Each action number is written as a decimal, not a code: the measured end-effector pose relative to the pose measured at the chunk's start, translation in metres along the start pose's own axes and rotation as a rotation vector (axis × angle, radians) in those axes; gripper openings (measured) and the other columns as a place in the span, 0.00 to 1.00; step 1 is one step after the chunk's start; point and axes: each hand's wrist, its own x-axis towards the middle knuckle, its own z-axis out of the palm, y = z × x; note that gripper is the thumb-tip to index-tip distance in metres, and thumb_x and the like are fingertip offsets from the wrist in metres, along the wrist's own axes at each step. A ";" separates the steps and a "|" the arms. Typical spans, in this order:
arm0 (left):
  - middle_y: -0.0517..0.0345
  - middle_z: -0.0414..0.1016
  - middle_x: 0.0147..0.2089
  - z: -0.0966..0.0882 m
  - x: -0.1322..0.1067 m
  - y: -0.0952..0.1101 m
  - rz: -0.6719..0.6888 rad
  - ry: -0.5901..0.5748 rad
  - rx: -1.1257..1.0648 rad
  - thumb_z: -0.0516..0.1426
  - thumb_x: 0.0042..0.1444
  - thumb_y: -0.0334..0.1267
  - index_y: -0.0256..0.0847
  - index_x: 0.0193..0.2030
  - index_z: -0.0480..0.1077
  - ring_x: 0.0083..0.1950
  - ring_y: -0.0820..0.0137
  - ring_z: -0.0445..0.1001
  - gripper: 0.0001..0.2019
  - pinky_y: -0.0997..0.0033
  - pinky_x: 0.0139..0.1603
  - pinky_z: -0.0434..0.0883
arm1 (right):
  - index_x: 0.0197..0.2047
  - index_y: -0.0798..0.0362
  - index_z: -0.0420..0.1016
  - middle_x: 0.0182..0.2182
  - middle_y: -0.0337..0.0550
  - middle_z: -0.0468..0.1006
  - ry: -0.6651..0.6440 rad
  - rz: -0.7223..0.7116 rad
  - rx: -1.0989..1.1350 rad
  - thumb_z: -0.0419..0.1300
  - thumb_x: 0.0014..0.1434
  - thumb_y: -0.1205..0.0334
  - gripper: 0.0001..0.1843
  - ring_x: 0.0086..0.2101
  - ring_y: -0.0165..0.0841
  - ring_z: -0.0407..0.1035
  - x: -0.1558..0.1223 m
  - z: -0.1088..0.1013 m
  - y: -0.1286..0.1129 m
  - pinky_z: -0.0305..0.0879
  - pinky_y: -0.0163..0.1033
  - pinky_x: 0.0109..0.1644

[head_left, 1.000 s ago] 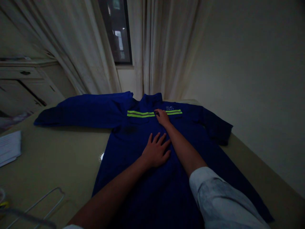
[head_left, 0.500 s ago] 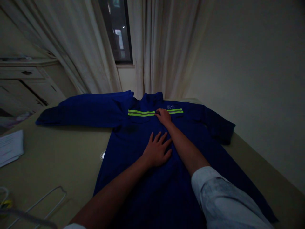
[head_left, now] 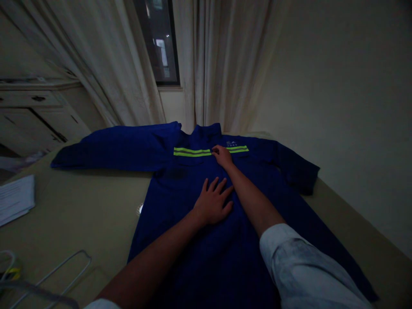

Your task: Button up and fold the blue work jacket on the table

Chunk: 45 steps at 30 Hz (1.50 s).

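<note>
With the blue jacket [head_left: 222, 249] lying at centre, collar [head_left: 206, 132] far, we judge the left hand [head_left: 213, 202], fingers apart, should press it lightly while the right hand [head_left: 222, 156], fingers curled by the yellow-green stripe [head_left: 191, 152] (clamped on cloth or not, we cannot tell), avoids tugging.

I see a jacket [head_left: 180, 206] on the table [head_left: 90, 214], with its collar [head_left: 206, 131] toward the curtains [head_left: 231, 64]. The person's left hand [head_left: 213, 202] is on the middle of the jacket. The right hand [head_left: 222, 157] is farther up, nearer the collar. Papers [head_left: 16, 198] lie on the table to the person's left, and a wire [head_left: 83, 251] sits nearer the person. Behind the table, the window [head_left: 162, 47] is between the curtains. A cupboard [head_left: 35, 111] stands back left; a wall [head_left: 347, 107] is on the right.
</note>
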 end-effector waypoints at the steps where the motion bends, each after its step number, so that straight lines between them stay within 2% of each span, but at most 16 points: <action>1: 0.48 0.50 0.81 0.000 0.000 0.000 0.001 0.002 0.001 0.43 0.73 0.58 0.52 0.78 0.55 0.81 0.44 0.48 0.31 0.26 0.77 0.46 | 0.50 0.51 0.80 0.44 0.44 0.84 0.002 0.006 0.014 0.67 0.61 0.69 0.13 0.43 0.37 0.77 0.000 0.000 0.000 0.70 0.41 0.52; 7: 0.49 0.51 0.81 0.000 0.000 0.000 -0.002 0.012 0.010 0.44 0.72 0.58 0.51 0.77 0.57 0.81 0.45 0.49 0.31 0.27 0.77 0.47 | 0.52 0.50 0.79 0.50 0.47 0.83 -0.020 -0.047 -0.162 0.62 0.65 0.69 0.13 0.49 0.40 0.74 -0.006 -0.005 -0.012 0.67 0.45 0.58; 13: 0.48 0.52 0.81 -0.001 0.000 0.000 0.004 0.008 0.014 0.44 0.72 0.57 0.50 0.77 0.57 0.81 0.45 0.49 0.31 0.27 0.77 0.47 | 0.55 0.51 0.78 0.51 0.51 0.82 -0.063 -0.047 -0.375 0.59 0.70 0.65 0.13 0.51 0.44 0.72 -0.013 -0.010 -0.028 0.67 0.45 0.55; 21: 0.47 0.52 0.81 -0.001 0.001 0.000 0.002 0.007 0.008 0.44 0.73 0.57 0.50 0.77 0.58 0.81 0.44 0.49 0.31 0.26 0.77 0.46 | 0.57 0.51 0.76 0.50 0.53 0.82 -0.088 -0.081 -0.521 0.57 0.71 0.65 0.14 0.52 0.47 0.71 -0.015 -0.014 -0.037 0.67 0.45 0.53; 31: 0.48 0.52 0.81 -0.002 0.000 0.002 0.001 0.006 0.009 0.44 0.73 0.57 0.49 0.77 0.58 0.81 0.44 0.49 0.31 0.26 0.77 0.46 | 0.57 0.50 0.76 0.52 0.51 0.81 -0.126 -0.026 -0.495 0.56 0.72 0.62 0.14 0.52 0.44 0.71 -0.015 -0.018 -0.040 0.66 0.45 0.55; 45: 0.48 0.52 0.81 -0.001 0.001 0.001 -0.005 0.003 0.008 0.43 0.72 0.57 0.50 0.76 0.59 0.81 0.45 0.49 0.30 0.27 0.77 0.46 | 0.58 0.53 0.75 0.49 0.58 0.80 -0.081 -0.087 -0.541 0.49 0.72 0.69 0.18 0.51 0.46 0.69 -0.016 -0.016 -0.044 0.64 0.46 0.55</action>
